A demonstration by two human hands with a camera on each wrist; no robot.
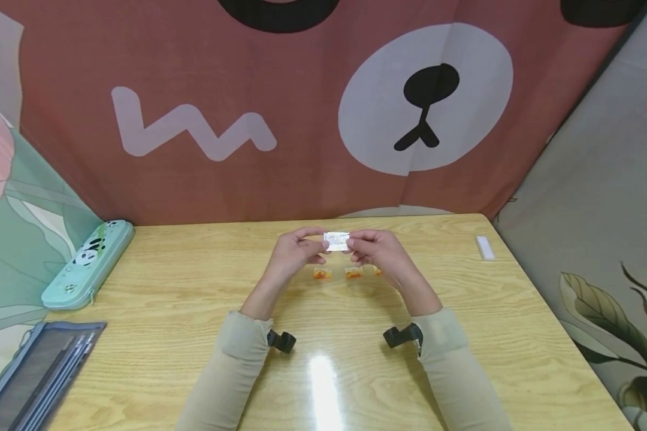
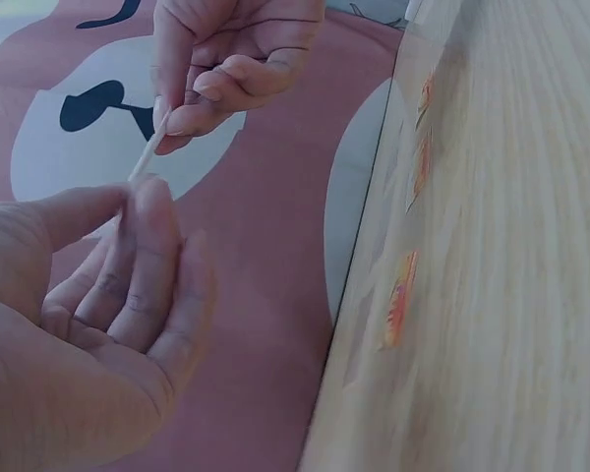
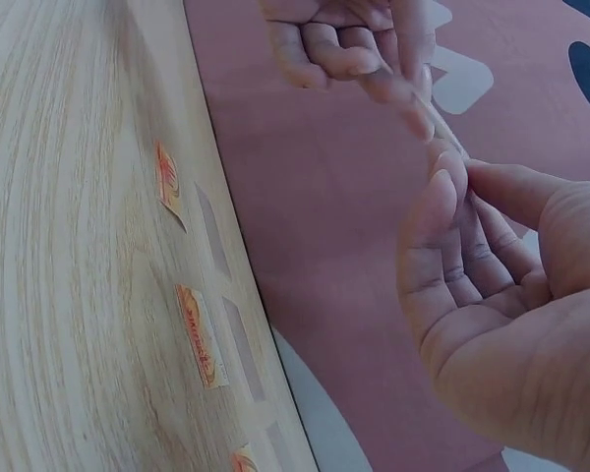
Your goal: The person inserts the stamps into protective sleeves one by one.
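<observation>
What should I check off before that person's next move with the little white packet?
1. Left grip secure on the white packet: ok, pinching its left end.
2. Right grip secure: ok, pinching the right end.
3. Is the white packet off the table? Ok, held above it.
4. Orange packets out of the hands: ok, three lie on the table.
5. Is the white packet sealed? Cannot tell.

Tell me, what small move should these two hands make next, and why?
Perhaps lower the white packet to the table: the left hand and right hand pinch its opposite ends, holding it in the air, while three orange packets lie on the tabletop.
</observation>
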